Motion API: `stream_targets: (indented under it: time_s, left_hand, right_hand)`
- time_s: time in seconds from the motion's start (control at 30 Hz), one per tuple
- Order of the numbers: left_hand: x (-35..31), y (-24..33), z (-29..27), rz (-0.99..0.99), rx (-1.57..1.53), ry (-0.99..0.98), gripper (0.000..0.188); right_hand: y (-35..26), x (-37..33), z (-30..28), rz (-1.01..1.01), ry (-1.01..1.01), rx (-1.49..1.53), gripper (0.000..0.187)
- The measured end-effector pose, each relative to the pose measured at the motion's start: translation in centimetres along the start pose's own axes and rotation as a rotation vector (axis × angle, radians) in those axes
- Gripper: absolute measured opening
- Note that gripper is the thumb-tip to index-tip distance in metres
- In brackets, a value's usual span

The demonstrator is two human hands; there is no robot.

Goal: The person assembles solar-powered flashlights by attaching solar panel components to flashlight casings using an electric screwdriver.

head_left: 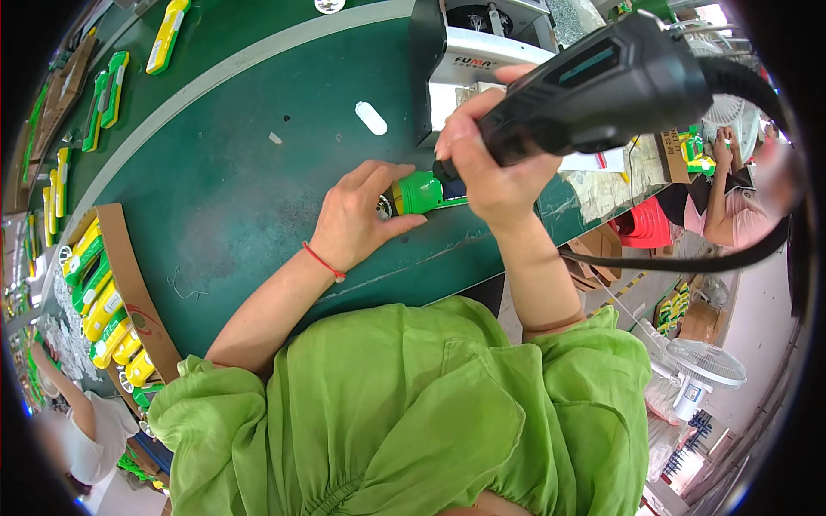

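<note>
My left hand (pixel 351 213) is closed round the round head end of a green and yellow flashlight (pixel 419 193), which lies on its side on the green worktable (pixel 249 185). In my right hand (pixel 495 181) is a black electric screwdriver (pixel 594 90) with a small display and a thick cable. Its dark nose points down at the flashlight's body, just right of the green collar. Whether the bit touches the flashlight cannot be made out. Part of the flashlight's dark panel shows beneath my right fingers. Beyond my hands lies a white oval piece (pixel 371 119).
A grey and black machine (pixel 482 53) stands at the table's far side. At left, a cardboard box (pixel 142 297) holds several yellow and green flashlights; more (pixel 168 36) lie beyond the pale curved strip. Co-workers sit at both sides. The screwdriver's cable loops down at right.
</note>
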State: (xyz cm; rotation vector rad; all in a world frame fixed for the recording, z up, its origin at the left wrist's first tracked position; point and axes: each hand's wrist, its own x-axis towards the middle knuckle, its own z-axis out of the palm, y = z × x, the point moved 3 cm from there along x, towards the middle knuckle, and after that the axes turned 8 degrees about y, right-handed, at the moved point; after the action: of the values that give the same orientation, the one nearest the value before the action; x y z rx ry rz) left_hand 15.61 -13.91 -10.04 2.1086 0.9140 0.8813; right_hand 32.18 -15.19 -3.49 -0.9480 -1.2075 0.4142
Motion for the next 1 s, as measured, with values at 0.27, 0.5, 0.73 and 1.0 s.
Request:
stream_targets:
  time_s: [0.27, 0.5, 0.73, 1.0]
  left_hand:
    - [0.1, 0.1, 0.1, 0.004, -0.003, 0.029, 0.05]
    - [0.2, 0.2, 0.1, -0.037, -0.072, -0.033, 0.053]
    - [0.5, 0.2, -0.4, -0.052, -0.066, -0.013, 0.05]
    - [1.0, 0.3, -0.2, -0.007, -0.077, -0.004, 0.049]
  right_hand:
    - [-0.3, 0.0, 0.3, 0.109, 0.068, 0.091, 0.052]
    - [-0.3, -0.7, 0.0, 0.043, 0.056, 0.078, 0.055]
    - [-4.0, 2.5, -3.5, -0.14, 0.24, 0.109, 0.064]
    - [-3.3, 5.8, -4.4, -0.221, 0.165, -0.031, 0.062]
